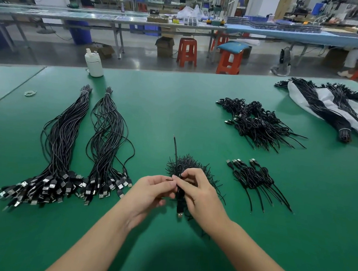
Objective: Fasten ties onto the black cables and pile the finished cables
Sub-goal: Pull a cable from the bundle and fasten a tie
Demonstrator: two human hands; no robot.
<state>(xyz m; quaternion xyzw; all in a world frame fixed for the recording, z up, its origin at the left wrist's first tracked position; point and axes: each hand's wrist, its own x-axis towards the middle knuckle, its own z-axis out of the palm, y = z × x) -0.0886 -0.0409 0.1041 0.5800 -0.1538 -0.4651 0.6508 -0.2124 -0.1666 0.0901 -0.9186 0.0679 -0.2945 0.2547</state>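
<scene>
Over the green table (pixel 176 105) we hold a coiled black cable (pixel 180 193), plug hanging down; our left hand (pixel 148 193) pinches its tie (pixel 169 179), our right hand (pixel 199 193) grips the coil. No writing is readable.

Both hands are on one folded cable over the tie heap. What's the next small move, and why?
Probably finish twisting the tie shut: the left hand pinches its free end while the right hand holds the folded cable, which hasn't yet joined the small finished pile.
</scene>
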